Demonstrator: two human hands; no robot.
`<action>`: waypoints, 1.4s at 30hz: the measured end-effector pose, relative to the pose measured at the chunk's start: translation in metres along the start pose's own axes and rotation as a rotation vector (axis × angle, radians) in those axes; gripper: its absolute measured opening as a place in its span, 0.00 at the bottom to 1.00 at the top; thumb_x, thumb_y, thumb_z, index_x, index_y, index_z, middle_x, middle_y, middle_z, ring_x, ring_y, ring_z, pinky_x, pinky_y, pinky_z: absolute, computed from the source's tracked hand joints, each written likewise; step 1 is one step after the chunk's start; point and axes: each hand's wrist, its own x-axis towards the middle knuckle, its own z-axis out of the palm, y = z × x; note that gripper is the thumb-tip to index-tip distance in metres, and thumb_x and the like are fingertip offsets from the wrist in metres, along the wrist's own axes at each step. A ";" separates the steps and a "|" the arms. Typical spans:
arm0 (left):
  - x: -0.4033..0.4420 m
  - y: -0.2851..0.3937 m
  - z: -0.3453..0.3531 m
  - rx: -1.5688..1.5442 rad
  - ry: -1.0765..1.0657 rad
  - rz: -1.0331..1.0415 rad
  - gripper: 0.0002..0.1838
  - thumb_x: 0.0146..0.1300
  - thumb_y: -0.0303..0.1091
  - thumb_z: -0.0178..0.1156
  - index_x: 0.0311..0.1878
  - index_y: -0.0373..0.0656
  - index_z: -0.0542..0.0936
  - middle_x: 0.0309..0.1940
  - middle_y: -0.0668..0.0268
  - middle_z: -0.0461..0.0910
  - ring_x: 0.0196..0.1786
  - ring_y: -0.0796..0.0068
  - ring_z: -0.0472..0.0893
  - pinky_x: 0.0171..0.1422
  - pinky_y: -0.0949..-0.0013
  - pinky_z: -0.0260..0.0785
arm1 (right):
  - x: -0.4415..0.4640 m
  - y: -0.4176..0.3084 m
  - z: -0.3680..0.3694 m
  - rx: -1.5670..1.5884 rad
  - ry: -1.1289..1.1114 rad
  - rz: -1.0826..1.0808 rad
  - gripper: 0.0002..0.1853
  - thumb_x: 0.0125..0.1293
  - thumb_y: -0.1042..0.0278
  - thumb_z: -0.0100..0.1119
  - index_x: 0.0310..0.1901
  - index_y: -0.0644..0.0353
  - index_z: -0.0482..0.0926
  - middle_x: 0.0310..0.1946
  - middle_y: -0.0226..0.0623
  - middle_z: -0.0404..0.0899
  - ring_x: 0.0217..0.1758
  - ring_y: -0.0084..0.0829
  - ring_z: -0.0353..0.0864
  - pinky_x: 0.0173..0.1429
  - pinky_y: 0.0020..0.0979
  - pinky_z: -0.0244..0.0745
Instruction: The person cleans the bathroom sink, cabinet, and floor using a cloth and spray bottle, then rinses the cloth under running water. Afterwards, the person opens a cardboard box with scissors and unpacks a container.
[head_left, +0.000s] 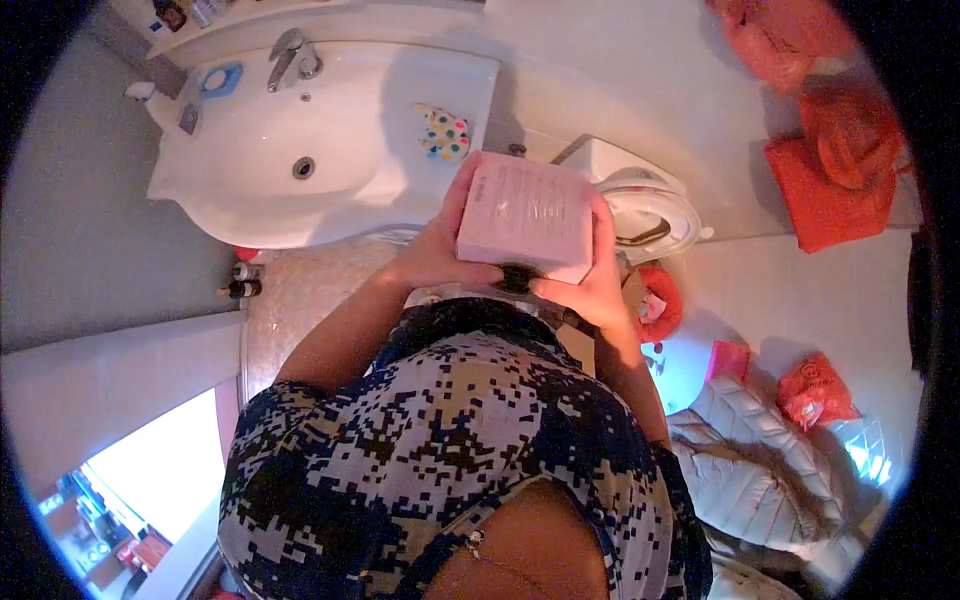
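Between my two hands is a pink box (525, 210) with small printed text on the side facing up. My left hand (443, 243) grips its left side, thumb along the near edge. On the right side, my right hand (598, 270) holds it the same way, with its thumb at the near corner. A dark round spot (520, 278) shows between the two thumbs; I cannot make out what it is. The box is held in front of my body, near the right end of the sink. The undersides of the box and most fingers behind it are hidden.
A white sink (350, 190) with a metal faucet (292, 60) lies ahead left, bearing a dotted cloth (442, 133) and a blue soap dish (220, 80). A toilet (655, 215) stands to the right. Red bags (835, 200) hang at far right; a silver padded jacket (750, 465) is lower right.
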 end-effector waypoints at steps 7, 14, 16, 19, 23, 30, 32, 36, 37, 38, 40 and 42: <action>-0.009 -0.030 -0.008 -0.725 0.112 -0.379 0.45 0.51 0.53 0.62 0.68 0.46 0.54 0.62 0.56 0.65 0.61 0.57 0.69 0.64 0.53 0.63 | 0.003 -0.010 -0.021 0.167 -0.063 0.049 0.50 0.45 0.66 0.71 0.68 0.61 0.50 0.61 0.38 0.63 0.62 0.32 0.63 0.64 0.34 0.56; -0.001 -0.048 0.006 -1.091 0.135 -0.400 0.33 0.58 0.51 0.55 0.62 0.40 0.65 0.55 0.55 0.73 0.55 0.58 0.76 0.60 0.52 0.68 | -0.002 -0.023 -0.014 0.066 0.106 0.196 0.38 0.48 0.79 0.64 0.64 0.59 0.61 0.47 0.33 0.71 0.50 0.26 0.71 0.51 0.26 0.70; 0.000 -0.053 0.003 -1.073 0.104 -0.399 0.33 0.59 0.52 0.54 0.62 0.40 0.65 0.55 0.55 0.73 0.55 0.58 0.75 0.60 0.52 0.67 | -0.007 -0.025 -0.015 0.031 0.132 0.233 0.38 0.47 0.81 0.64 0.63 0.57 0.62 0.43 0.32 0.72 0.45 0.24 0.73 0.46 0.24 0.74; 0.004 -0.056 0.005 -1.013 0.088 -0.420 0.34 0.60 0.54 0.52 0.63 0.42 0.63 0.58 0.55 0.71 0.57 0.57 0.73 0.62 0.51 0.66 | -0.013 -0.037 -0.014 -0.032 0.164 0.236 0.37 0.48 0.82 0.62 0.63 0.55 0.63 0.45 0.33 0.69 0.45 0.25 0.74 0.45 0.24 0.74; 0.013 -0.052 0.013 -1.014 0.098 -0.451 0.33 0.61 0.54 0.50 0.63 0.41 0.63 0.58 0.55 0.70 0.58 0.57 0.73 0.62 0.53 0.66 | -0.017 -0.041 -0.015 -0.126 0.181 0.175 0.39 0.48 0.81 0.63 0.64 0.55 0.60 0.52 0.36 0.64 0.51 0.26 0.72 0.46 0.24 0.75; 0.036 -0.034 0.040 -0.675 0.133 -0.644 0.29 0.67 0.53 0.46 0.63 0.41 0.63 0.55 0.58 0.73 0.53 0.62 0.76 0.60 0.59 0.68 | -0.030 -0.006 -0.029 0.060 0.167 0.239 0.49 0.47 0.68 0.70 0.68 0.60 0.49 0.67 0.43 0.52 0.65 0.35 0.61 0.65 0.35 0.61; 0.034 -0.044 0.037 -0.673 0.041 -0.576 0.30 0.67 0.54 0.47 0.64 0.44 0.62 0.56 0.60 0.70 0.54 0.68 0.74 0.57 0.65 0.69 | -0.031 0.005 -0.030 0.234 0.241 0.304 0.46 0.50 0.63 0.65 0.68 0.61 0.49 0.65 0.44 0.56 0.67 0.38 0.59 0.70 0.37 0.53; 0.033 -0.009 0.037 -0.394 -0.060 -0.399 0.32 0.61 0.44 0.58 0.66 0.46 0.61 0.61 0.61 0.64 0.54 0.72 0.72 0.53 0.70 0.70 | -0.041 0.007 -0.047 0.790 0.297 0.558 0.39 0.58 0.46 0.49 0.67 0.57 0.53 0.62 0.43 0.64 0.63 0.43 0.66 0.56 0.47 0.70; 0.032 -0.006 0.036 -0.299 -0.094 -0.350 0.33 0.59 0.41 0.61 0.66 0.45 0.61 0.60 0.61 0.63 0.52 0.73 0.72 0.51 0.71 0.70 | -0.044 0.014 -0.047 0.979 0.289 0.542 0.39 0.58 0.42 0.46 0.67 0.56 0.54 0.62 0.43 0.64 0.62 0.44 0.67 0.54 0.48 0.72; 0.031 -0.003 0.036 -0.205 -0.124 -0.298 0.35 0.56 0.38 0.63 0.66 0.45 0.61 0.60 0.61 0.63 0.51 0.73 0.72 0.49 0.72 0.70 | -0.046 0.021 -0.047 1.164 0.278 0.523 0.40 0.58 0.38 0.43 0.67 0.55 0.54 0.62 0.42 0.65 0.61 0.44 0.68 0.51 0.48 0.74; 0.031 -0.008 0.039 -0.082 -0.114 -0.170 0.37 0.51 0.34 0.66 0.65 0.43 0.62 0.56 0.61 0.64 0.46 0.73 0.73 0.46 0.73 0.69 | -0.049 0.036 -0.037 1.424 0.060 0.283 0.40 0.60 0.36 0.39 0.68 0.54 0.53 0.65 0.42 0.61 0.65 0.45 0.62 0.54 0.49 0.72; 0.029 0.019 0.042 0.130 -0.071 -0.164 0.37 0.50 0.35 0.67 0.63 0.41 0.64 0.51 0.62 0.65 0.43 0.73 0.72 0.44 0.73 0.69 | -0.045 0.048 -0.026 1.563 -0.089 0.117 0.40 0.62 0.35 0.37 0.68 0.54 0.52 0.66 0.42 0.58 0.68 0.45 0.58 0.58 0.50 0.68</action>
